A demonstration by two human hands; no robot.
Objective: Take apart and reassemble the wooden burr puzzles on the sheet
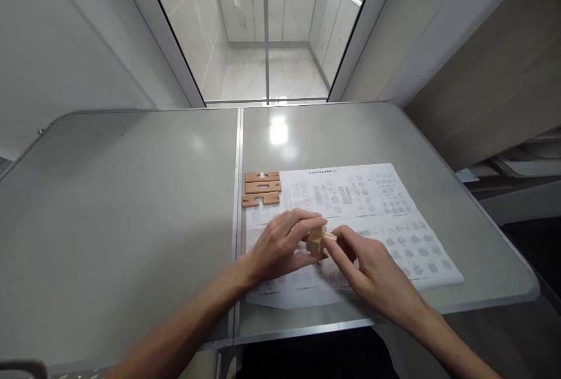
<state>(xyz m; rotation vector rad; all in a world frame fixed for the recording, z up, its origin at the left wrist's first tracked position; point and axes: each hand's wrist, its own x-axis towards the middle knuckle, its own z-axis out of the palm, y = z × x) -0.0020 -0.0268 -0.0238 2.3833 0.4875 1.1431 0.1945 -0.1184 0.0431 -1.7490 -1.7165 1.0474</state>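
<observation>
Small light-wood pieces, crossed together like a burr puzzle [314,244], are held just above a printed sheet. My left hand [280,242] grips them from the left, fingers over the top and thumb below. From the right, my right hand [372,259] pinches a short wooden bar that juts out of the cluster; its thumb and fingers are closed. Parts of the cluster are hidden behind the fingers. At the sheet's upper left corner lie three notched wooden pieces in a stack of rows: a top piece [250,177], a middle piece [250,187] and a lower piece [272,200], each bearing a mark.
The white instruction sheet [302,294], covered with small diagrams, lies on the right half of a grey folding table [175,192]. A metal seam [236,233] divides the tabletop. Beyond the far edge is a glass door [245,69]; shelves [526,163] stand at the right.
</observation>
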